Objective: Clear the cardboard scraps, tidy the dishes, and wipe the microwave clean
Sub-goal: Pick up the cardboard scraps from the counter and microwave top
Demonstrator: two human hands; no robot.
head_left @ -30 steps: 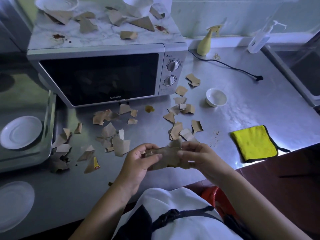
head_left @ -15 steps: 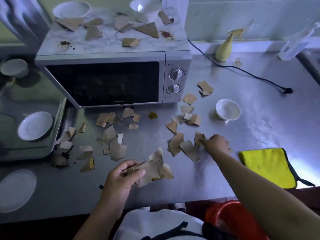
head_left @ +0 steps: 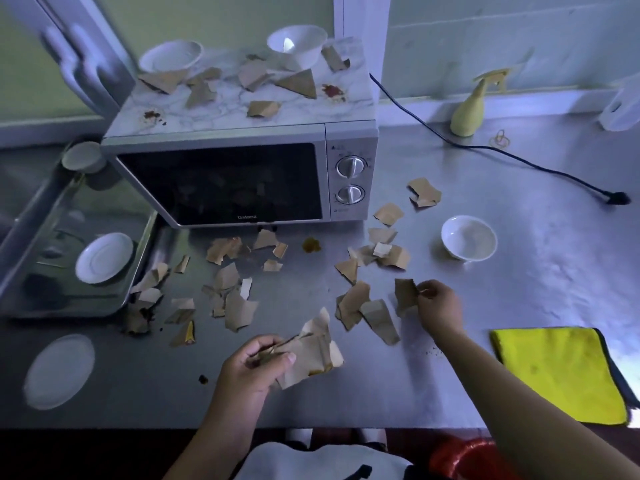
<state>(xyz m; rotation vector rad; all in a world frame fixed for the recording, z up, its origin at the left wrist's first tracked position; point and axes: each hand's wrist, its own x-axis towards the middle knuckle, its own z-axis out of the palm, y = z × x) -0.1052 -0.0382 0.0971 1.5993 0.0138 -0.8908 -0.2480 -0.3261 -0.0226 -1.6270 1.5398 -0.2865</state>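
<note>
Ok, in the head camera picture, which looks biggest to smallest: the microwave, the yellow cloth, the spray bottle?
1. microwave
2. yellow cloth, though it lies nearer the camera, which makes it look larger
3. spray bottle, farthest back

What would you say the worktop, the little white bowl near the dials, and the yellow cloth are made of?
The grey worktop looks like brushed stainless steel: dull sheen, soft reflections of light. The small white bowl seems glazed ceramic, smooth and glossy, though hard plastic cannot be ruled out. The yellow cloth with dark edging looks like microfibre: matte, slightly fuzzy, lying limp and flat.
</note>
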